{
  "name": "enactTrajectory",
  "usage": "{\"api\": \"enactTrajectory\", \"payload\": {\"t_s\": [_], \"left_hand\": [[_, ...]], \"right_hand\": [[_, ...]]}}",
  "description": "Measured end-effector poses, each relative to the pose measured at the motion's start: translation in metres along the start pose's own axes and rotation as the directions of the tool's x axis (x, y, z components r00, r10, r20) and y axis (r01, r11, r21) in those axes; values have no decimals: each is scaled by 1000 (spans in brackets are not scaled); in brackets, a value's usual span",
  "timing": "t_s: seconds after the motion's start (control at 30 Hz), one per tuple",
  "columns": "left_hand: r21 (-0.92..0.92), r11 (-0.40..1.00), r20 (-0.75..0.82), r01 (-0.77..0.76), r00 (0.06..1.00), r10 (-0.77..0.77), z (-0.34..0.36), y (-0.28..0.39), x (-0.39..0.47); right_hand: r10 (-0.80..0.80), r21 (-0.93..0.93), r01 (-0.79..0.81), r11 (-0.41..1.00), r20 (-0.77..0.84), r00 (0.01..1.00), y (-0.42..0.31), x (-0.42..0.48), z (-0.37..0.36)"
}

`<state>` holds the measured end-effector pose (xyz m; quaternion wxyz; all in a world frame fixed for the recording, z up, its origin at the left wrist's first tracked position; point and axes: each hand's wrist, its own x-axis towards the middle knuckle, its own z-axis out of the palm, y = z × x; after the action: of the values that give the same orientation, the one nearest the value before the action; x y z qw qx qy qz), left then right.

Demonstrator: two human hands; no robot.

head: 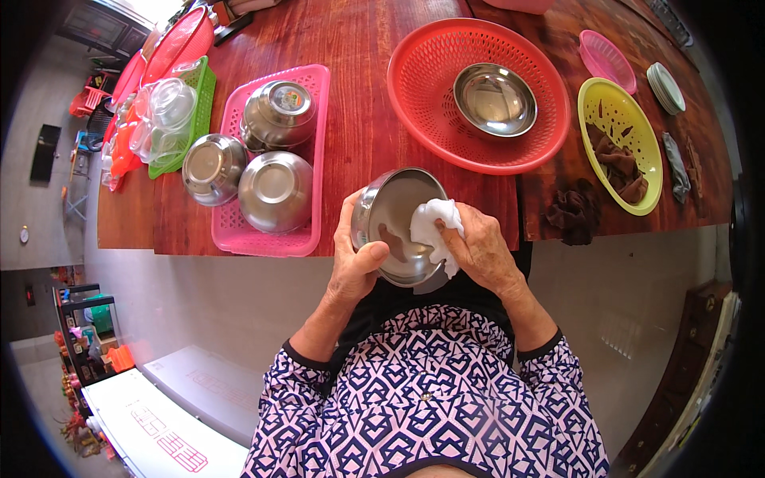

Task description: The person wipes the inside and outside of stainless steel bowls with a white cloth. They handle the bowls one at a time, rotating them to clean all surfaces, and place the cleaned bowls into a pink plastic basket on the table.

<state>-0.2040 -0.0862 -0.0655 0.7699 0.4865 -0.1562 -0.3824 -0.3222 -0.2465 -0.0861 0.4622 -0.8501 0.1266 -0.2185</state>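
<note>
My left hand (357,263) grips a stainless steel bowl (399,222) by its left side, with the thumb over the near rim. The bowl is tilted, its opening turned to the right. A crumpled white cloth (434,230) is in my right hand (485,251), pressed at the bowl's right rim. Beyond them, one steel bowl (495,100) stands upright in a red round plastic basket (412,66). To the left, upturned steel bowls (276,190) lie in and over the edge of a pink rectangular basket (320,155).
At the left, a green basket (206,107) holds clear plastic containers (172,104). On the right are a yellow colander (648,143) with brown cloth (618,164), a dark cloth (575,212) at the table edge, a pink basket (606,60), stacked white plates (664,88) and a grey cloth (675,164).
</note>
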Motion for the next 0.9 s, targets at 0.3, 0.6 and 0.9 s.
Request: {"api": "enactTrajectory", "payload": {"t_s": [0.3, 0.6, 0.9], "left_hand": [[78, 997, 35, -3, 999, 0, 3, 8, -1], [126, 980, -46, -153, 986, 160, 6, 4, -2], [176, 965, -39, -192, 979, 202, 6, -3, -2]], "right_hand": [[-175, -185, 181, 966, 47, 983, -4, 47, -11], [-42, -202, 34, 979, -37, 998, -3, 27, 10], [141, -353, -134, 926, -8, 990, -16, -3, 20]]}}
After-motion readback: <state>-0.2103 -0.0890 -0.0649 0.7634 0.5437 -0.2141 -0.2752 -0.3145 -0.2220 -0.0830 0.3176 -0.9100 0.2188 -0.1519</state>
